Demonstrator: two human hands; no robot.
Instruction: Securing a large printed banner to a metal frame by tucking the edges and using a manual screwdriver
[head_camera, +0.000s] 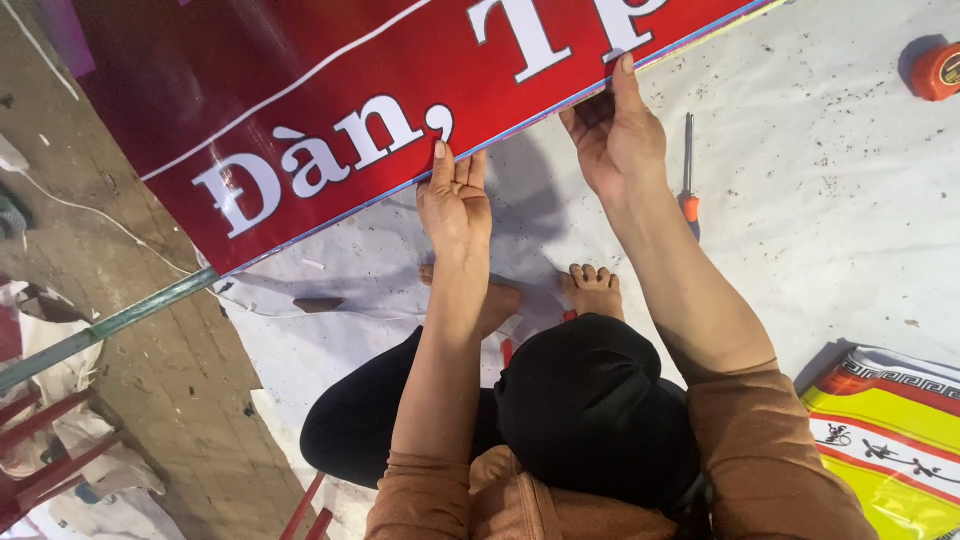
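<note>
2 bare hands grip the lower edge of a big red sign panel (400, 110) w/ white lettering and a thin white stripe; the panel is tilted and runs from the left side up toward the top right of the view, lifted off the pale ground sheet (840, 200) beneath. Left hand (455, 205) is on the panel's edge approx mid-length: fingers together, laid flat up against the red face, tips on the sign. Right hand (615, 135) sits further along the same edge, toward the upper right: index finger stretched up over the face, other fingers curled under the edge, pinching it. Both forearms come from rust-brown sleeves (760, 450); dark trousers (590, 400) and 2 bare feet (590, 290) rest on the sheet below the hands.

1 screwdriver (688, 170) w/ orange handle lies on the sheet just beside the right wrist, not touching it. 1 orange tape measure (940, 70) sits at the sheet's top right corner, well apart. A folded yellow-and-red printed banner (890, 430) lies at the lower right edge. A green metal bar (110, 325) pokes out from under the panel's left end, over the brown floor (190, 400) past the sheet's left edge
</note>
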